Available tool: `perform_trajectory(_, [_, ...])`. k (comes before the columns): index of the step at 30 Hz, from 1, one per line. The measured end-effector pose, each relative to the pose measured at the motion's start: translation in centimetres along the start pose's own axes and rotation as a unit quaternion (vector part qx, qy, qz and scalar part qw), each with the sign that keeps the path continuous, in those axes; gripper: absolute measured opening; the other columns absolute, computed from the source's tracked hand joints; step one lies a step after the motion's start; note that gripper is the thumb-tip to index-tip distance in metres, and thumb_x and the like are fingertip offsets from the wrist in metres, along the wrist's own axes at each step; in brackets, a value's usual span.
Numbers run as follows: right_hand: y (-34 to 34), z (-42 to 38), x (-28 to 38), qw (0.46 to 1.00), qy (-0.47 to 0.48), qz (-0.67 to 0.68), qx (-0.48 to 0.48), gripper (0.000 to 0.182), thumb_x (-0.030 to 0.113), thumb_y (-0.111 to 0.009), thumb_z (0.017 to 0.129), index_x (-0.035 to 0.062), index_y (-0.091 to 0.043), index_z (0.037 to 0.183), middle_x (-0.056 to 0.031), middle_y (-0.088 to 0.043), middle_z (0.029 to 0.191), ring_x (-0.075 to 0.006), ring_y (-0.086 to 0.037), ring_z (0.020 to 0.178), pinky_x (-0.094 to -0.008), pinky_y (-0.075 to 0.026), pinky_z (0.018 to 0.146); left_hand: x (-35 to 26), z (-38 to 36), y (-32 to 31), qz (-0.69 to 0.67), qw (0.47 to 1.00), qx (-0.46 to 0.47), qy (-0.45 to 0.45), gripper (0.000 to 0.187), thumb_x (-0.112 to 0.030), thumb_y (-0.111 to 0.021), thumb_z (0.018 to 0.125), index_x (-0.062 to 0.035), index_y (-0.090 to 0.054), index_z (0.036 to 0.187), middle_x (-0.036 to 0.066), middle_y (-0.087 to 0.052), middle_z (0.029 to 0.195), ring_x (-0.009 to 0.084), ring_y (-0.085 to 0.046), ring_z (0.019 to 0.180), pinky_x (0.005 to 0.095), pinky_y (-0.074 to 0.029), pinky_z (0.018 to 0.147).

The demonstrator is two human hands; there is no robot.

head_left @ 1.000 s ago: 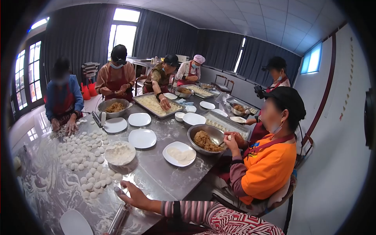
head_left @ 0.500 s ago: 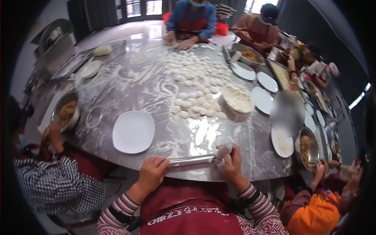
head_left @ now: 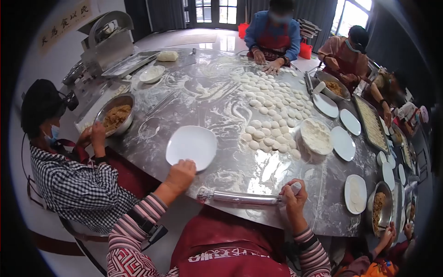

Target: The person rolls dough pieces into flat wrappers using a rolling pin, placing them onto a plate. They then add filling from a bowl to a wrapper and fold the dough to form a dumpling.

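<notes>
My left hand (head_left: 181, 176) is at the near edge of a white square plate (head_left: 191, 145), its fingers closed over the rim. The plate holds nothing. My right hand (head_left: 294, 197) wraps round the right handle of a metal rolling pin (head_left: 247, 197), which lies along the table's near edge. The pin's floury left handle (head_left: 205, 193) is free. Beyond the pin lie many small flattened dough pieces (head_left: 270, 131), with a bowl of flour (head_left: 316, 137) to their right.
The floury metal table (head_left: 221, 161) curves round me. At the left, a person in a checked shirt (head_left: 78, 184) works at a bowl of filling (head_left: 115, 115). Across, another person's hands (head_left: 272, 67) touch dough. White plates (head_left: 343, 143), trays (head_left: 370, 122) and another filling bowl (head_left: 380, 207) line the right.
My left hand has left the rolling pin's left end and moved forward to the plate's near rim. My right hand stays on the pin. The view has turned left.
</notes>
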State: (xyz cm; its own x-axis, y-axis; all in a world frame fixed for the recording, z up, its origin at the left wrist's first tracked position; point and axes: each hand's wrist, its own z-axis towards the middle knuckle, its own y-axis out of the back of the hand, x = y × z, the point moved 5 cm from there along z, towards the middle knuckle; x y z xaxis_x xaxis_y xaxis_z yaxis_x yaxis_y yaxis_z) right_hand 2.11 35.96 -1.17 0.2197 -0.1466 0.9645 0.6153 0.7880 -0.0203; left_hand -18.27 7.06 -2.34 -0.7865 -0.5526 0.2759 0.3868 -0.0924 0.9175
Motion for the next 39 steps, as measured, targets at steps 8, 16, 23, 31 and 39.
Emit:
perform_trajectory(8, [0.4,-0.4,-0.5,1.0,-0.022,0.004,0.021,0.009,0.003,-0.053,0.083,0.0036,-0.047,0.09,-0.0062,-0.055,0.074,-0.0129,-0.055,0.064,-0.0262,-0.047,0.061,0.3,6.8,1.9,-0.125,0.992,0.02,-0.017,0.008,-0.01,-0.056,0.072,-0.0069,-0.056,0.08,0.009,-0.056,0.079,0.0275,-0.056,0.075,0.0369,-0.049,0.063])
perform_trajectory(16, [0.9,-0.1,-1.2,0.998,-0.039,-0.053,0.005,0.008,0.002,-0.061,0.077,0.0043,-0.054,0.081,-0.002,-0.057,0.067,-0.0082,-0.055,0.061,-0.0232,-0.045,0.056,-12.0,22.7,-0.5,-0.372,0.908,-0.117,-0.154,0.011,-0.012,-0.051,0.076,-0.0075,-0.056,0.084,0.011,-0.059,0.089,0.0307,-0.059,0.086,0.0398,-0.048,0.068])
perform_trajectory(23, [0.5,-0.5,0.4,0.998,-0.053,0.021,0.009,0.008,0.004,-0.062,0.078,0.0037,-0.055,0.08,-0.0016,-0.055,0.067,-0.0076,-0.054,0.061,-0.0237,-0.044,0.055,-12.2,25.8,-2.3,-0.257,0.946,-0.025,-0.195,0.01,-0.013,-0.058,0.069,-0.0072,-0.058,0.078,0.014,-0.055,0.083,0.0324,-0.057,0.08,0.0415,-0.047,0.065])
perform_trajectory(31, [1.0,0.2,2.0,0.974,0.199,-0.104,0.014,0.017,0.002,-0.067,0.072,0.0018,-0.052,0.082,-0.0094,-0.054,0.083,-0.0189,-0.055,0.077,-0.0285,-0.044,0.069,-12.3,17.3,-3.3,-0.614,0.759,0.214,0.011,0.025,-0.019,-0.073,0.066,-0.0026,-0.056,0.074,0.004,-0.055,0.064,0.0138,-0.053,0.058,0.0299,-0.043,0.052])
perform_trajectory(39, [-0.4,1.5,1.2,0.999,0.013,-0.034,0.014,0.016,0.013,-0.063,0.083,0.0028,-0.052,0.08,-0.0006,-0.05,0.055,-0.0054,-0.045,0.053,-0.0231,-0.04,0.047,-13.0,11.0,-0.7,-0.664,0.715,0.195,0.095,0.014,-0.008,-0.067,0.07,0.0032,-0.064,0.077,0.006,-0.063,0.069,0.0111,-0.058,0.061,0.0251,-0.046,0.055])
